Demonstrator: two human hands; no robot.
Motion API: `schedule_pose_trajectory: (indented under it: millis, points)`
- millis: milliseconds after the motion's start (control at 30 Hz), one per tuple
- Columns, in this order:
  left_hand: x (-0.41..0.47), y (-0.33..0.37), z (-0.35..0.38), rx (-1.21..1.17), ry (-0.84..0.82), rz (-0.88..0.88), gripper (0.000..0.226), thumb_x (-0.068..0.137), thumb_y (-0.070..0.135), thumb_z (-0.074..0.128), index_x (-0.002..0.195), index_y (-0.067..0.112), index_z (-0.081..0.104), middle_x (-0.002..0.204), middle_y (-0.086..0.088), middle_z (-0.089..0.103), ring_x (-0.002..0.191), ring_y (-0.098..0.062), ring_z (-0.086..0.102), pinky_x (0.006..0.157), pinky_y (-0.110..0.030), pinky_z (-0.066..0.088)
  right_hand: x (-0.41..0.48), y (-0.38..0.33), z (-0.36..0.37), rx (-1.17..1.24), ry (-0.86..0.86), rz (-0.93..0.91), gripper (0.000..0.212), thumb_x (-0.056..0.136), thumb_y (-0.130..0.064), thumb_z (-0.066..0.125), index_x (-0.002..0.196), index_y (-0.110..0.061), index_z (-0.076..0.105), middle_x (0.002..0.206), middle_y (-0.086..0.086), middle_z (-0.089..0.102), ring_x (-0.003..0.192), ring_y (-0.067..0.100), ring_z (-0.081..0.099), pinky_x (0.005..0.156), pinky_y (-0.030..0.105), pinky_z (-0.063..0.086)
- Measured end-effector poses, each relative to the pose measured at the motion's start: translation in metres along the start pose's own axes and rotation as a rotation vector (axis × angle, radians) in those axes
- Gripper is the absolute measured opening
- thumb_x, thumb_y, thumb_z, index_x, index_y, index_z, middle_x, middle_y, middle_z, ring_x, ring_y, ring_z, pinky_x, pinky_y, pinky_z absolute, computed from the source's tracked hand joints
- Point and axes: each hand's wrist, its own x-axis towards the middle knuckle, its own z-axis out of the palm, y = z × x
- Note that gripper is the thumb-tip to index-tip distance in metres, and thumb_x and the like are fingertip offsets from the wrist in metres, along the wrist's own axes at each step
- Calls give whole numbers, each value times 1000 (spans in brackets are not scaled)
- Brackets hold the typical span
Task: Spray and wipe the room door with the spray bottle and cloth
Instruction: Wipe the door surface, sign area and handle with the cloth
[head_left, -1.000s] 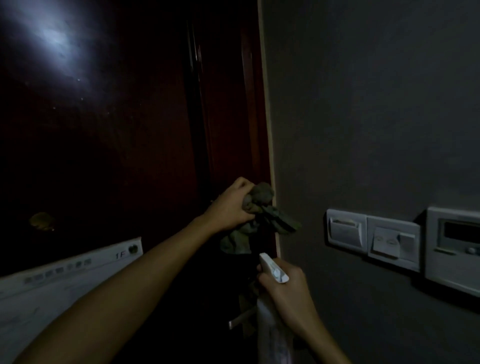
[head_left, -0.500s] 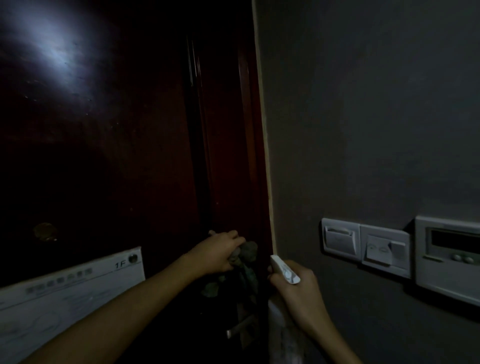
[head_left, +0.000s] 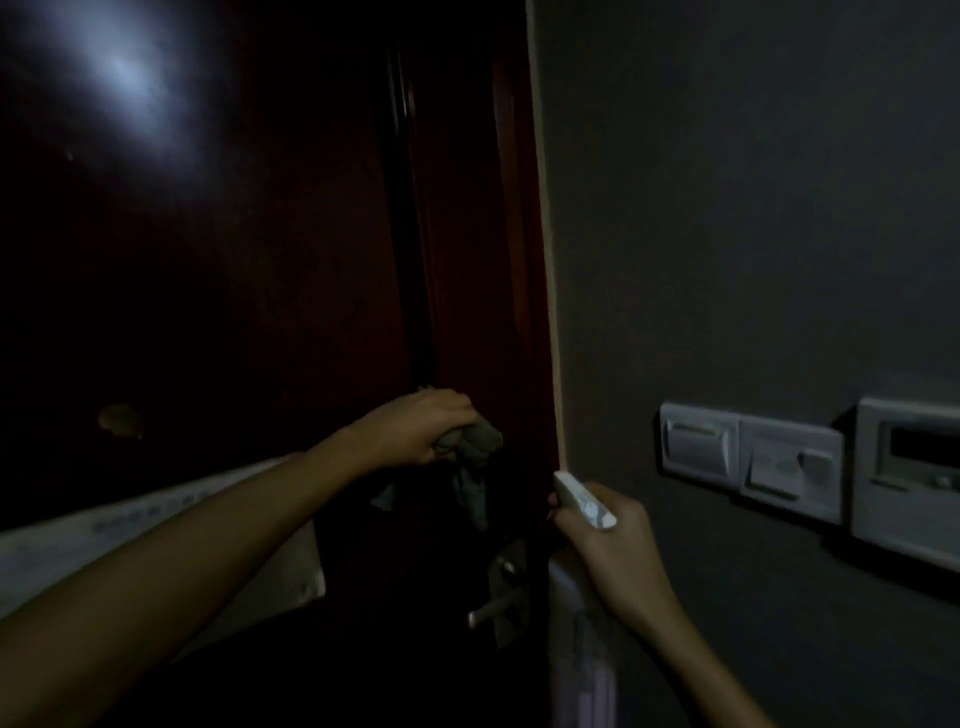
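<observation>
The dark red room door (head_left: 234, 270) fills the left half of the head view, dim except for a light glare at top left. My left hand (head_left: 415, 434) grips a bunched grey-green cloth (head_left: 475, 454) against the door's right part near the frame, above the metal lever handle (head_left: 493, 610). Cloth ends hang down below the fist. My right hand (head_left: 602, 540) holds a white spray bottle (head_left: 582, 499) by its head, close to the door frame edge; the pale bottle body (head_left: 579, 665) hangs below the hand.
A grey wall (head_left: 753, 208) stands to the right, carrying a card slot and switch plates (head_left: 750, 460) and a control panel (head_left: 909, 478). A white printed notice (head_left: 130, 525) is fixed on the door at lower left. A small round fitting (head_left: 120, 420) shows on the door.
My left hand with the cloth went down the door's right side, then shifted slightly up and left. My right hand with the bottle stayed close to the frame.
</observation>
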Motion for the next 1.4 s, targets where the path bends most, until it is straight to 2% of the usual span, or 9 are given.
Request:
schedule_pose_trajectory:
  millis: [133,300,567,667,767,967,1100,1267,1400]
  points:
    - [-36,21,41,111,35,1,57,79,19,75,131,14,52,127,-7,55,118,-22,50,101,-32,40,-18,20,11,-21,-31,33,39,81,-10,65,52,-19,41,49,-8,45,52,7,42,52,30,34]
    - [-92,43,82,222,39,-45,68,80,39,75,137,14,49,144,-10,49,134,-27,45,111,-35,34,-37,44,41,-35,-82,101,39,83,-4,62,53,-17,42,48,-11,45,50,3,41,50,25,33]
    - [-137,101,149,230,-363,-118,64,79,27,73,136,18,46,140,-9,51,131,-29,44,108,-41,37,-72,65,76,-5,-134,180,24,83,-15,60,70,4,53,64,19,56,60,18,51,56,38,41]
    - [-144,135,156,-116,-541,-431,45,82,39,64,123,25,51,117,-2,63,101,-22,61,90,-35,50,-84,66,78,-26,-129,238,29,88,-13,60,61,-5,52,58,8,55,58,16,55,59,36,46]
    - [-143,136,133,-494,-541,-577,36,75,42,68,108,31,61,102,5,69,90,-15,66,82,-29,54,-86,62,78,-64,-148,256,28,85,-9,61,59,-12,52,56,1,56,58,14,58,59,34,47]
    - [-161,120,79,-1049,-131,-912,8,57,24,73,65,20,72,75,5,73,74,-11,68,69,-25,50,-78,46,78,-12,-159,200,18,84,-8,62,73,5,55,62,19,55,59,13,48,55,28,37]
    - [-164,121,76,-1377,137,-1197,13,55,12,74,68,10,76,79,-12,75,72,-23,71,68,-26,50,-69,29,77,2,-146,148,25,77,-16,60,71,6,50,61,17,49,58,13,44,55,30,35]
    - [-148,114,70,-1098,200,-1172,14,72,20,77,63,15,69,64,2,71,63,-9,66,51,-15,43,-64,16,77,-41,-140,139,25,78,-16,62,70,4,50,59,2,48,57,10,46,54,26,36]
    - [-132,113,79,-429,234,-950,26,69,29,79,69,18,55,62,2,58,53,-13,54,42,-23,30,-57,11,80,-86,-74,161,24,83,-4,62,68,6,46,58,2,44,55,10,42,51,23,34]
